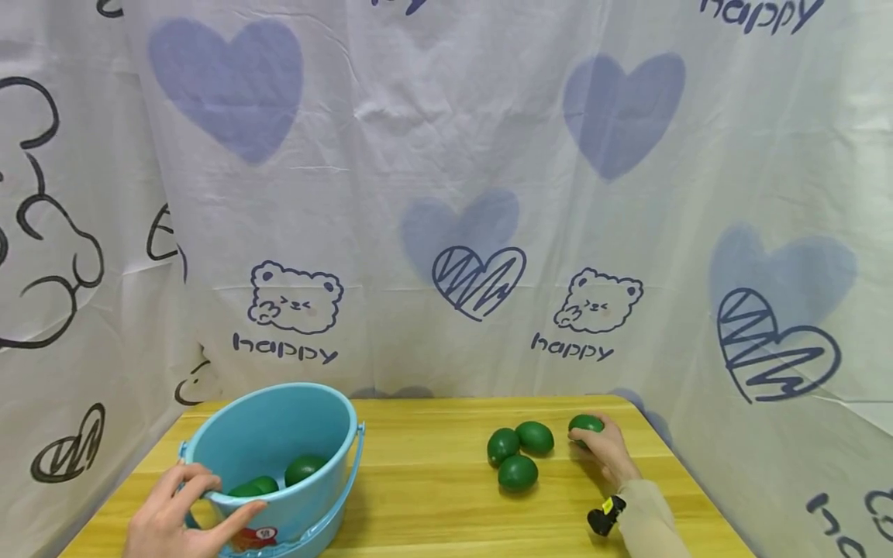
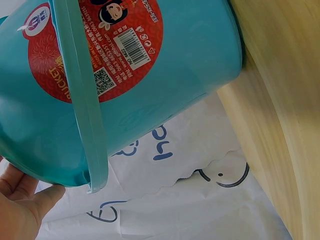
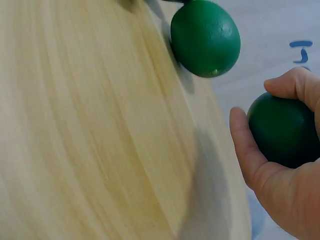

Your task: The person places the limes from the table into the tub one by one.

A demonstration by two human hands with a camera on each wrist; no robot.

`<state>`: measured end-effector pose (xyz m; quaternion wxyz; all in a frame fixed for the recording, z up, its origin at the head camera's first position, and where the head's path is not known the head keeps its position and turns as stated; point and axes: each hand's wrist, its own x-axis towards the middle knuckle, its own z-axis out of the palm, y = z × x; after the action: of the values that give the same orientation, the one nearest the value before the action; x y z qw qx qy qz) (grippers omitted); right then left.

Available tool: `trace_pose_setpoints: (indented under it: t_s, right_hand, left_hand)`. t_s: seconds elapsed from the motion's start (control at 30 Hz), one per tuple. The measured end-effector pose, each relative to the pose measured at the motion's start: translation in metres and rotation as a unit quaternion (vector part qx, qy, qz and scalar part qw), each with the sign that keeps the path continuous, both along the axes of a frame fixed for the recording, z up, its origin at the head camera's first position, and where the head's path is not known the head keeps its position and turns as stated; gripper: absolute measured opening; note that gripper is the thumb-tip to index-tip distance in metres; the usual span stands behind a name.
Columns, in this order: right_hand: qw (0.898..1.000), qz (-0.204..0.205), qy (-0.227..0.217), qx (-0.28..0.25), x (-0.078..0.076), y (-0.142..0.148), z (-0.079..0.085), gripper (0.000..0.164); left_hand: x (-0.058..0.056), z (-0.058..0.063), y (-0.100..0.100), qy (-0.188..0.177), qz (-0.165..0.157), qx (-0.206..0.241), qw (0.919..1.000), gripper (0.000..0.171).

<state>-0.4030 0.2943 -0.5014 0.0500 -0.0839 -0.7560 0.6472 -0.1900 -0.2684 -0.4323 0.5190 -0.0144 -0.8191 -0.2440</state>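
Gripping the rim of the blue bucket (image 1: 314,508): left hand (image 1: 170,515), at the bucket's near left side. Right hand (image 1: 608,451), well to the right of the bucket, grasping one green fruit (image 1: 584,424) between thumb and fingers; whether that fruit touches the table (image 1: 418,515) cannot be told. Three loose fruits (image 1: 518,473) grouped on the table, between bucket and right hand. Inside bucket: further green fruits (image 1: 304,469), partly hidden by the rim. Bucket handle (image 1: 354,473) hangs at its right side. Red label (image 2: 130,50) with barcode on bucket's outer wall.

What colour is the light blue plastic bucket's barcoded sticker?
The sticker is mostly red, clearest in left wrist view.
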Motion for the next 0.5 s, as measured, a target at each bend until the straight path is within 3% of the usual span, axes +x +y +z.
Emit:
trace_pose_setpoints:
  t_s: [0.13, 0.5]
  right_hand:
    - [1.000, 0.010, 0.011, 0.013, 0.002, -0.005, 0.005, 0.067]
    - [0.999, 0.035, 0.022, -0.015, 0.009, -0.023, 0.025, 0.064]
  left_hand:
    - [0.000, 0.000, 0.000, -0.001, 0.003, 0.003, 1.0000, 0.055]
    - [0.000, -0.001, 0.001, 0.000, 0.002, 0.006, 1.0000, 0.054]
